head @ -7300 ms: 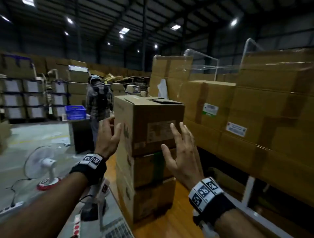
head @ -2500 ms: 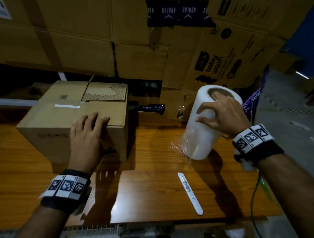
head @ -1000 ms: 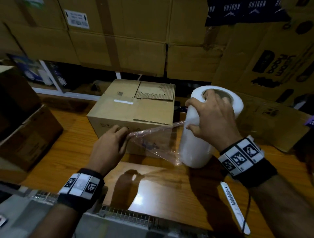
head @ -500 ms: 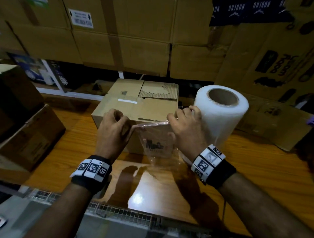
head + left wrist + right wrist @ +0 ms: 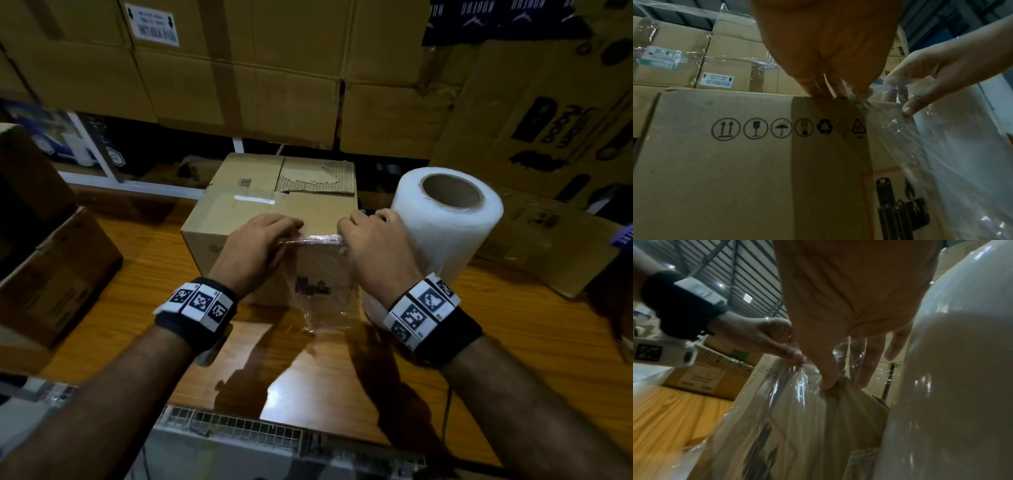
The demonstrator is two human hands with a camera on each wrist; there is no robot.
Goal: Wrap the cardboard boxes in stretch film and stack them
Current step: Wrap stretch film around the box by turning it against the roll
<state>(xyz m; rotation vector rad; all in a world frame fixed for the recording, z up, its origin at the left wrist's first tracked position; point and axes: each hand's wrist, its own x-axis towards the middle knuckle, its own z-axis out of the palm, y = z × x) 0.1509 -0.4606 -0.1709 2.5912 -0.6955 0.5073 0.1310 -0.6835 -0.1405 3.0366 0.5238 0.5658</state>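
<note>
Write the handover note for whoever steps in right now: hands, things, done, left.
Left hand and right hand each pinch the top edge of the loose stretch film, held against the near face of the cardboard box.
The film roll stands upright on the wooden table, right of the box.
Done: film pulled out to the box.
Left: wrap the box all round, cut the film, stack.

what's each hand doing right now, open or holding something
Left hand: pinches the top edge of the stretch film at the cardboard box.
Right hand: pinches the same film edge, beside the film roll.
</note>
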